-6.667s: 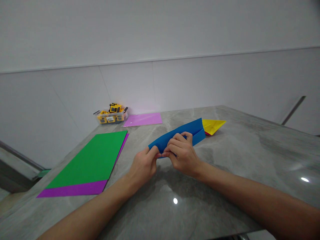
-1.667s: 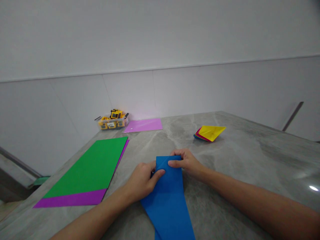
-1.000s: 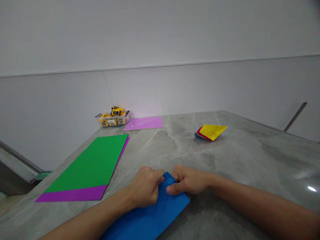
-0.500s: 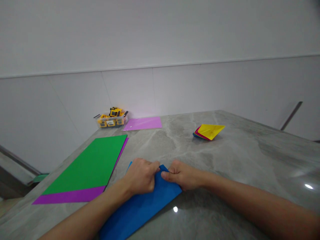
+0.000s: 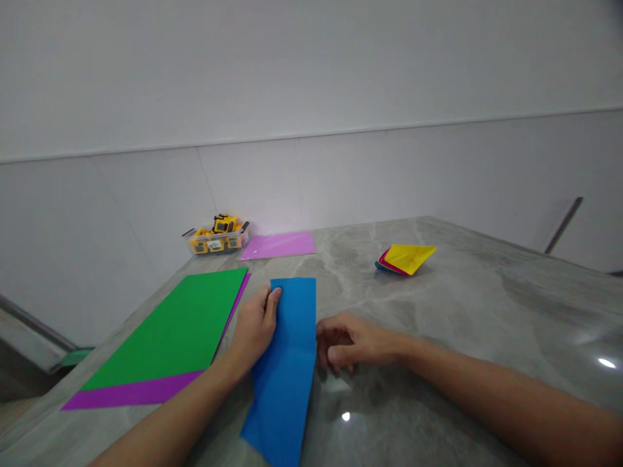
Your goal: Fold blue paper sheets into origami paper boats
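Observation:
A folded sheet of blue paper [image 5: 292,363] stands tilted up in front of me, its long strip running from the upper edge down to the near table. My left hand [image 5: 256,327] pinches its upper left edge, thumb on the front face. Beside the right edge is my right hand [image 5: 353,340], fingers loosely curled and the thumb apart from them, holding nothing. Whether its fingertips touch the paper's edge I cannot tell. Creases cross the blue paper, and a flap shows at its lower left.
Green paper [image 5: 170,331] over purple paper [image 5: 141,391] lies at the left. A clear box [image 5: 217,243] of yellow toy vehicles and a pink sheet [image 5: 280,245] are at the back by the wall. A folded yellow, red and blue paper piece [image 5: 409,258] sits back right.
The blue paper has been lifted and turned more upright. My left hand has shifted left to its edge. My right hand has let go of the paper and stays at its right side.

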A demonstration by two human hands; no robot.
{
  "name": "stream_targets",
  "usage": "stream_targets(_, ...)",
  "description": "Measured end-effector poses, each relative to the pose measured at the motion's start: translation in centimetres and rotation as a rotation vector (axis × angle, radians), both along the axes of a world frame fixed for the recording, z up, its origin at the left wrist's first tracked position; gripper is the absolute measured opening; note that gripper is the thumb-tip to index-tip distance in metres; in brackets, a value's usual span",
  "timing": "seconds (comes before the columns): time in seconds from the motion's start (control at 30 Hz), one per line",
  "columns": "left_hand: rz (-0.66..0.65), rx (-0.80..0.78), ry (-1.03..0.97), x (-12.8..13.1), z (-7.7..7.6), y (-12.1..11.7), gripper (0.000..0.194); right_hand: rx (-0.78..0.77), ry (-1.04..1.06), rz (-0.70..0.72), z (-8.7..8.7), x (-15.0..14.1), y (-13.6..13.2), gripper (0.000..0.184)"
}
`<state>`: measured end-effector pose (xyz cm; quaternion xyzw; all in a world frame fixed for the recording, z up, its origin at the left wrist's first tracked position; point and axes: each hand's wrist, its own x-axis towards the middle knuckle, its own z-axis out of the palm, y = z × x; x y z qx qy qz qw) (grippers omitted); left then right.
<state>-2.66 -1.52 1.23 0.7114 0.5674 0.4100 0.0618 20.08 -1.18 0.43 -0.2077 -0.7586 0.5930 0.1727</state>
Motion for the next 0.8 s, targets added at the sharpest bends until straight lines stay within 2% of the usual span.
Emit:
stream_targets(0.07, 0.013, -0.003, -0.098, 0.2, -0.1, 0.1, 0.034, 0.024, -0.009, -0.048, -0.2, -0.7, -0.4, 0.059)
stream_targets(0.17, -0.087, -0.056, -0.196, 0.8, -0.4, -0.3, 0.034, 0.011, -0.001, -0.147, -0.7, -1.5, -0.8, 0.049)
stream_targets(0.23, -0.24, -0.167, -0.262, 1.0, -0.5, -0.7, 0.032, -0.014, 0.032, -0.239, -1.1, -1.5, -0.8, 0.047)
stream_targets(0.33, -0.522, -0.443, -0.367, 1.0, -0.8, -0.8, 0.033, -0.057, 0.091, -0.372, -1.4, -1.3, -0.2, 0.047)
stream_targets(0.37, -0.574, -0.511, -0.402, 0.9, -0.8, -0.7, 0.036, -0.07, 0.097, -0.415, -1.4, -1.2, 0.1, 0.047)
stream_targets(0.4, -0.582, -0.544, -0.443, 0.8, -0.9, -0.6, 0.036, -0.09, 0.098, -0.447, -1.4, -1.1, 0.3, 0.048)
stream_targets(0.47, -0.502, -0.501, -0.525, 0.7, -0.9, -0.3, 0.035, -0.165, 0.099, -0.461, -1.4, -1.0, 0.5, 0.049)
stream_targets(0.57, -0.403, -0.419, -0.612, 0.5, -0.7, -0.2, 0.034, -0.32, 0.15, -0.345, -1.4, -0.9, 0.4, 0.052)
stream_targets(0.6, -0.429, -0.469, -0.632, 0.4, -0.7, -0.2, 0.035, -0.345, 0.153, -0.312, -1.4, -0.8, 0.3, 0.054)
stream_targets(0.73, -0.614, -0.846, -0.696, -0.1, -0.5, -0.4, 0.042, -0.315, 0.115, -0.309, -1.5, -0.6, 0.0, 0.052)
stream_targets(0.8, -0.582, -0.876, -0.734, -0.2, -0.6, -0.4, 0.044, -0.307, 0.121, -0.308, -1.4, -0.5, 0.1, 0.05)
